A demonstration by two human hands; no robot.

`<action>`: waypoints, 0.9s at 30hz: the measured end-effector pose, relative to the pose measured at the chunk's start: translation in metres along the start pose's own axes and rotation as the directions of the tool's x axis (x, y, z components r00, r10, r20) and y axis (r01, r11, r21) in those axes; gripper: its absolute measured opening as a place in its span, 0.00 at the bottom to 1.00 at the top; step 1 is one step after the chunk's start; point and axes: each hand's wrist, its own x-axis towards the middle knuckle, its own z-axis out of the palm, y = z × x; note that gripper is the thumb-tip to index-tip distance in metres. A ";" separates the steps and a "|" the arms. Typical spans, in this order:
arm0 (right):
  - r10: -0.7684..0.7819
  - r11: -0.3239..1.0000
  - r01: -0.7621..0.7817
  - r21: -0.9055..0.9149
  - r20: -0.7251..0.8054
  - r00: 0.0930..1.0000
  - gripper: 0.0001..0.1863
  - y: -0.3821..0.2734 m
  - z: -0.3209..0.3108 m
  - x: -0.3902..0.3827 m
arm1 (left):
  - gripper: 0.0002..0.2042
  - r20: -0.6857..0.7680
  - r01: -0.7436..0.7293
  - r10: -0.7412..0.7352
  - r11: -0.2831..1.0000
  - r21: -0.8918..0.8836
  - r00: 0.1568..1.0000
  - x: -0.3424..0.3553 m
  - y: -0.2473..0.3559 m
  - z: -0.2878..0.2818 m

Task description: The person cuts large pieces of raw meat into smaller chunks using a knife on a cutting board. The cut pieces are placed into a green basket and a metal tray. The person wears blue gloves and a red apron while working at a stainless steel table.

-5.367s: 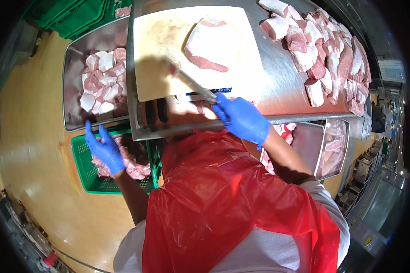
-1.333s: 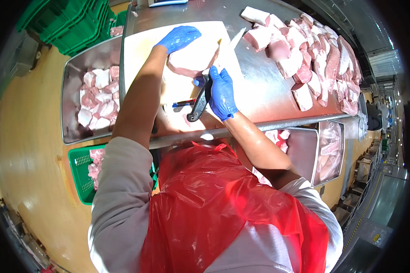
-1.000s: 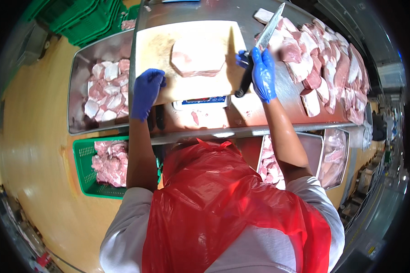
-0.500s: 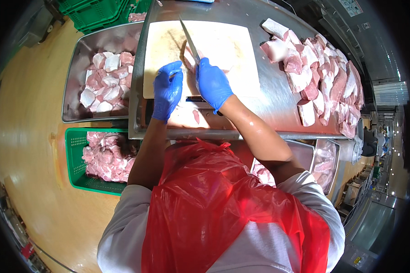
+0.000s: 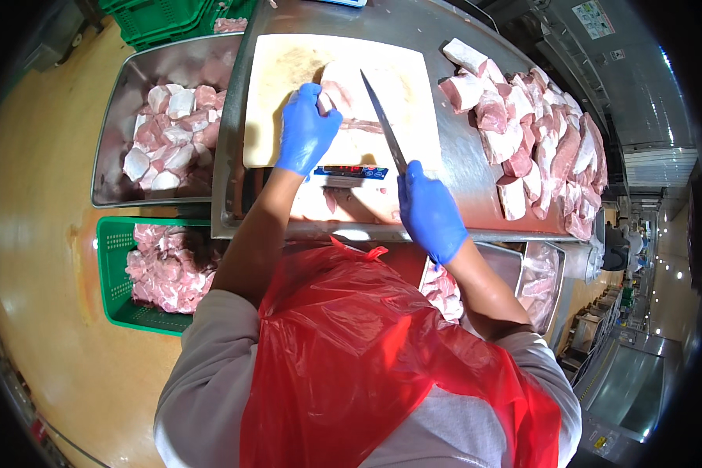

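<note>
A piece of raw meat point(image 5: 355, 87), pale with pink edges, lies on the white cutting board point(image 5: 277, 66). My left hand point(image 5: 307, 131), in a blue glove, grips its left edge with fingers and thumb curled around it. A long knife point(image 5: 384, 123) is in my right hand point(image 5: 432, 214), also gloved in blue, which is closed around the handle near the table's front edge. The blade points up and to the left, passing over the meat's right side. Part of the meat is hidden by my left fingers.
Cut meat chunks fill a steel bin point(image 5: 105, 168) at left, above a green crate point(image 5: 121, 312) of meat trimmings. Large meat pieces point(image 5: 534, 129) are piled on the steel table's right. A digital scale point(image 5: 370, 173) shows at the board's front edge. More meat bins point(image 5: 550, 273) stand below.
My right hand has drawn the knife back toward me and to the right. My left hand has moved up and right onto the meat, exposing the scale display.
</note>
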 end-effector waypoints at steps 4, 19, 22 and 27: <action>-0.032 0.999 0.033 0.014 -0.076 0.997 0.11 -0.012 0.025 0.046 | 0.09 -0.038 0.099 -0.106 0.985 -0.140 0.994 0.018 -0.027 0.004; 0.005 0.979 0.030 -0.203 0.170 0.985 0.15 -0.024 0.047 0.042 | 0.04 -0.086 -0.143 0.130 0.977 -0.160 0.988 -0.001 -0.051 -0.029; 0.118 0.946 -0.033 -0.324 0.247 0.962 0.13 0.019 0.042 -0.007 | 0.06 0.049 0.077 -0.075 0.996 -0.046 0.996 -0.022 -0.032 -0.092; 0.052 0.994 -0.049 0.094 -0.033 0.998 0.10 0.070 0.022 -0.056 | 0.10 0.232 0.411 -0.509 0.835 0.365 0.829 -0.101 -0.090 -0.256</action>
